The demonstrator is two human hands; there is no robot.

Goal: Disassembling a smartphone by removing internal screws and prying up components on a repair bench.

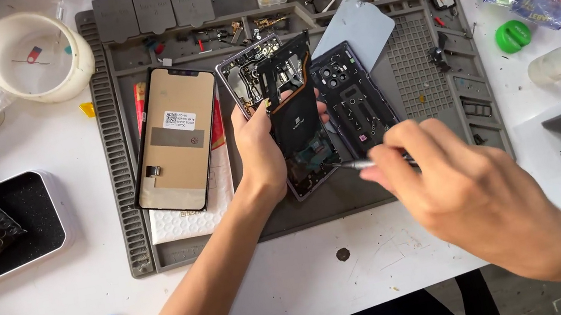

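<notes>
Over the grey ribbed silicone repair mat, the left hand gripped an opened smartphone body with black inner plates and a purple-grey frame, held tilted above the mat's centre. The right hand was closed around a thin metal tool, its tip touching the phone's lower right edge. Just beside it lay a dark rear cover with camera cutouts. A detached screen panel, tan back upward, rested left of the phone. A white round tub stood off the mat, upper left.
</notes>
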